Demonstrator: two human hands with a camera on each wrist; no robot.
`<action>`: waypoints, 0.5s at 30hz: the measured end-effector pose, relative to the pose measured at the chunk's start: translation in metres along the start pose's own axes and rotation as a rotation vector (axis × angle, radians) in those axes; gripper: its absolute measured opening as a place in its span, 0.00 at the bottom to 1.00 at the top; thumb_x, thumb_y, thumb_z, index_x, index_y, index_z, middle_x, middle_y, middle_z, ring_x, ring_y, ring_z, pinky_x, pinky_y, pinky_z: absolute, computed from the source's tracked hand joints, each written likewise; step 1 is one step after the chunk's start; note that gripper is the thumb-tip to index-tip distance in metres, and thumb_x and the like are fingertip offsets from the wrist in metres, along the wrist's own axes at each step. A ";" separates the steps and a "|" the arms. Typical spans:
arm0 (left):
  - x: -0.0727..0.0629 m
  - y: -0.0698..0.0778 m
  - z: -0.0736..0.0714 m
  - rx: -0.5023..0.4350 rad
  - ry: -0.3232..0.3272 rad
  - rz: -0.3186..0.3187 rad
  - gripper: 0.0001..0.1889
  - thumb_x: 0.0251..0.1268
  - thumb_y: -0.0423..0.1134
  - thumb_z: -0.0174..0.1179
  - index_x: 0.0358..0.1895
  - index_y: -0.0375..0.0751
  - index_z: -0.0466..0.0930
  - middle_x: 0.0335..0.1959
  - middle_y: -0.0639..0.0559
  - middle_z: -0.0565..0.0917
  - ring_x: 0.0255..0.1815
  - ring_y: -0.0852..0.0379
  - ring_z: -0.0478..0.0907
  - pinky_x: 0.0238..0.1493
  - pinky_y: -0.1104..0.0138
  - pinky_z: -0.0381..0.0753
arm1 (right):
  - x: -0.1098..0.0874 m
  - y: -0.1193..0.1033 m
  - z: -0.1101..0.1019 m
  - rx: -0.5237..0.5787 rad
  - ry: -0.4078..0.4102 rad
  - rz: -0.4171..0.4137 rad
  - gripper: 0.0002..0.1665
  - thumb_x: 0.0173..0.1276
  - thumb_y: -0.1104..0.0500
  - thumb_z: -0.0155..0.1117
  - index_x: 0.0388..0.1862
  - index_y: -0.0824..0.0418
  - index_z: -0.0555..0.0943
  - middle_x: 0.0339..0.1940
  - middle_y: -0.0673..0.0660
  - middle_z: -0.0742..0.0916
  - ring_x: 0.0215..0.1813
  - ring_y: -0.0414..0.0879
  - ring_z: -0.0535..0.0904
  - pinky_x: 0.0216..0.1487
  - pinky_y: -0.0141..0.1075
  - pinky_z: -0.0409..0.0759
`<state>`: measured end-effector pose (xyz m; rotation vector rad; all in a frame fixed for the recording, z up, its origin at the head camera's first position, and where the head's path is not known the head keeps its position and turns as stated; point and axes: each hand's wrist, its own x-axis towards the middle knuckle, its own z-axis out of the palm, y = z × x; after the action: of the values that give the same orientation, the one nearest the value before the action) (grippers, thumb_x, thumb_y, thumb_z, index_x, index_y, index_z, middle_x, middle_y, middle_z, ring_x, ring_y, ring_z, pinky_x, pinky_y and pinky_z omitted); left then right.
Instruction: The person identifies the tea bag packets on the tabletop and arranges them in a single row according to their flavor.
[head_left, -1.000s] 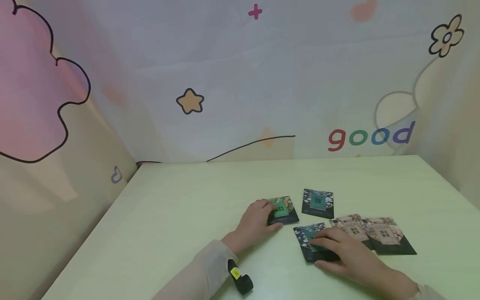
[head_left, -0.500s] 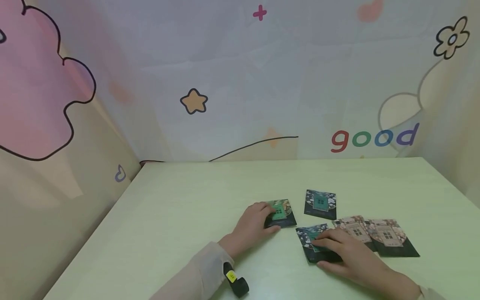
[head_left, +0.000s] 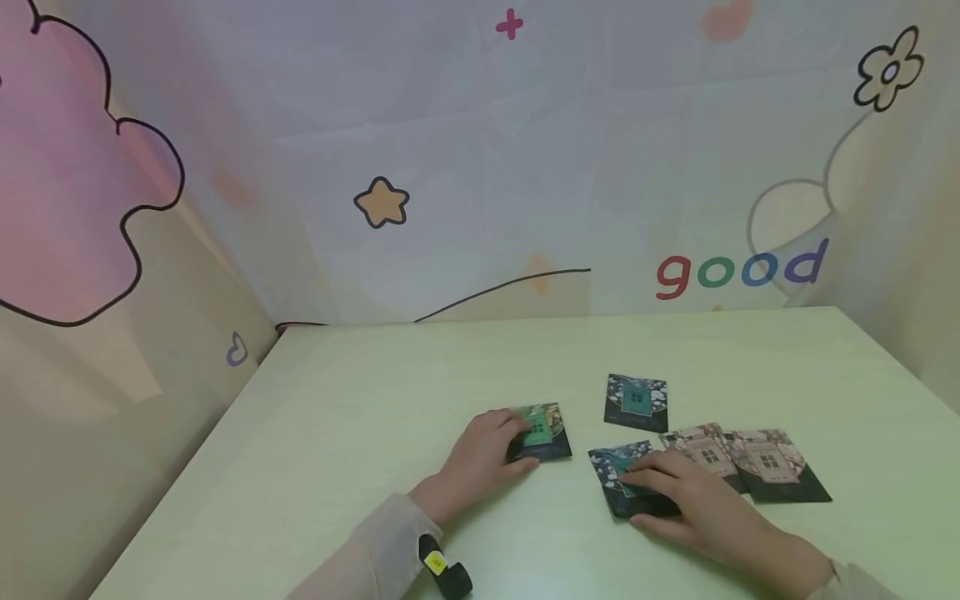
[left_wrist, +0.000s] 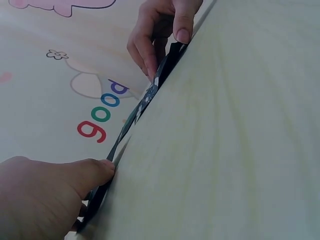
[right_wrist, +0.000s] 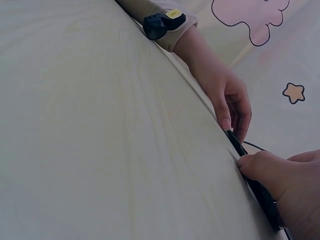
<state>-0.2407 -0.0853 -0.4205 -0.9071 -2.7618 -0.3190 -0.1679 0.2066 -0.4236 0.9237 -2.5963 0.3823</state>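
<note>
In the head view my left hand point(head_left: 480, 454) holds a flat sachet with a green label point(head_left: 538, 432) by its left side, thumb at the near edge. To the right, my right hand point(head_left: 705, 508) grips a dark blue floral sachet point(head_left: 609, 477), partly hidden under its fingers. The left wrist view shows my left thumb point(left_wrist: 97, 172) against the dark edge of its sachet, with the right hand point(left_wrist: 165, 30) beyond. From the right wrist, both the left hand point(right_wrist: 227, 97) and the right hand point(right_wrist: 295, 187) appear along the table's surface, sachets seen edge-on.
Another blue floral sachet point(head_left: 636, 403) lies behind the right hand's one. Two pink floral sachets, one point(head_left: 708, 452) partly under the other point(head_left: 772, 467), lie at the right. A printed cloth point(head_left: 465, 167) stands behind the pale table point(head_left: 360, 392). A black wrist device point(head_left: 447, 571) is on the left cuff.
My left hand has slid the green-labelled sachet left and slightly toward me, away from the others. My right hand and its sachet stay almost where they were.
</note>
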 end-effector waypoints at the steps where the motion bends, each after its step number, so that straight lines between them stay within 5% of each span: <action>1: -0.002 -0.001 -0.001 0.002 0.006 0.008 0.25 0.61 0.55 0.62 0.56 0.45 0.78 0.56 0.50 0.80 0.58 0.52 0.76 0.64 0.60 0.72 | 0.000 0.000 0.000 -0.005 -0.002 0.005 0.22 0.58 0.42 0.70 0.49 0.47 0.84 0.48 0.42 0.82 0.49 0.39 0.78 0.47 0.41 0.83; 15: -0.028 -0.008 -0.014 0.008 -0.005 0.049 0.24 0.59 0.54 0.65 0.54 0.44 0.79 0.53 0.52 0.82 0.57 0.53 0.77 0.64 0.60 0.72 | 0.000 -0.001 0.001 -0.017 0.006 0.016 0.21 0.56 0.43 0.71 0.49 0.46 0.84 0.47 0.42 0.82 0.48 0.40 0.78 0.46 0.42 0.83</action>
<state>-0.2220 -0.1112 -0.4157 -0.9735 -2.7381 -0.2971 -0.1670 0.2056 -0.4244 0.8947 -2.5989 0.3666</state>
